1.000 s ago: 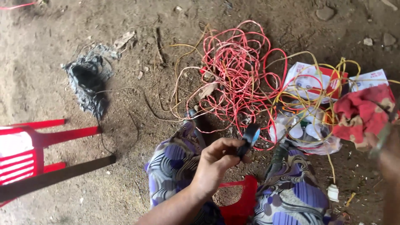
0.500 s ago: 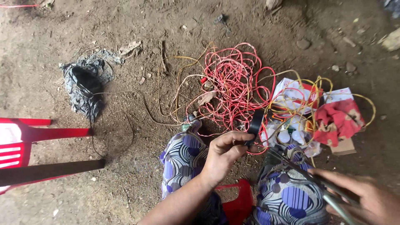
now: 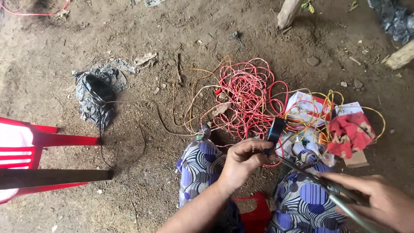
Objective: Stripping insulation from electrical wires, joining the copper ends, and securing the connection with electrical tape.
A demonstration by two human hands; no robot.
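We look down on a dirt floor (image 3: 181, 34) that fills the view, with a red plastic chair (image 3: 26, 151) cut off at the 9 o'clock edge so that only its legs and part of its seat show. At about 10 o'clock from the hands lies a crumpled black plastic bag (image 3: 97, 97). Just past the knees, toward 12 o'clock, a tangle of red wire (image 3: 246, 99) spreads out, and yellow wire (image 3: 315, 112) loops over white cartons and small items at 2 o'clock, too jumbled for us to sort out. A red patterned cloth (image 3: 351, 133) sits at 3 o'clock. The left hand (image 3: 241, 162) is closed around a roll of black tape (image 3: 275, 131), held up just above the knees. The right hand (image 3: 381, 198), partly cut off at the 4 o'clock corner, grips a pair of scissors (image 3: 327, 185) whose blades reach toward the tape; we cannot tell whether they touch it.
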